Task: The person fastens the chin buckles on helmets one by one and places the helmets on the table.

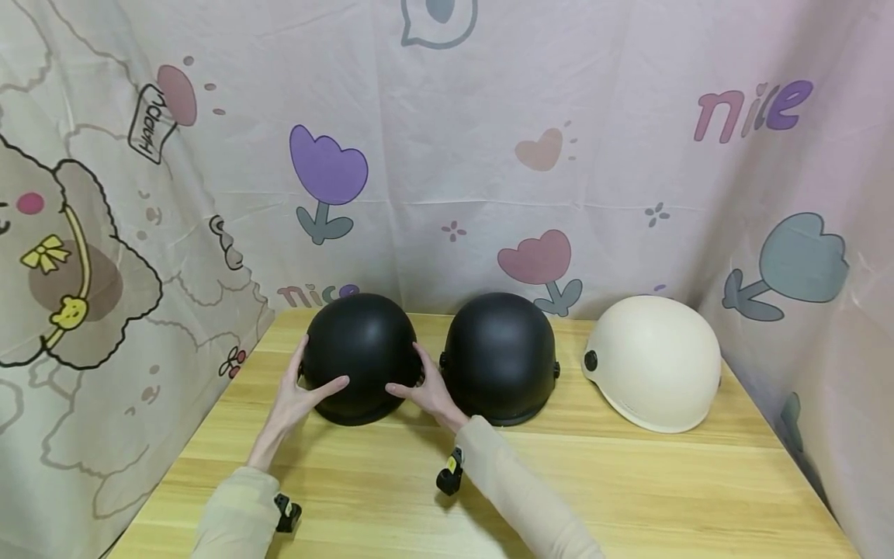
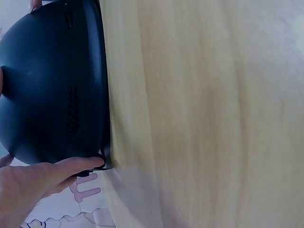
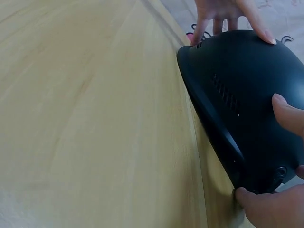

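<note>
A matte black helmet (image 1: 359, 349) stands dome up at the left end of a row of helmets on the wooden table. My left hand (image 1: 296, 392) grips its left side, the thumb across the front of the dome. On the opposite side my right hand (image 1: 426, 388) holds it the same way, its thumb pointing inward. The right wrist view shows fingertips of both hands at the lower rim, and a slotted vent (image 3: 225, 92) in the shell. From the left wrist, the helmet's edge (image 2: 97, 71) lies close along the tabletop.
A second black helmet (image 1: 499, 357) stands just right of the held one. Farther right is a cream-white helmet (image 1: 656, 361) with a black side knob. Behind the wooden table (image 1: 628, 497) hangs a printed curtain (image 1: 447, 155), which also runs along both sides.
</note>
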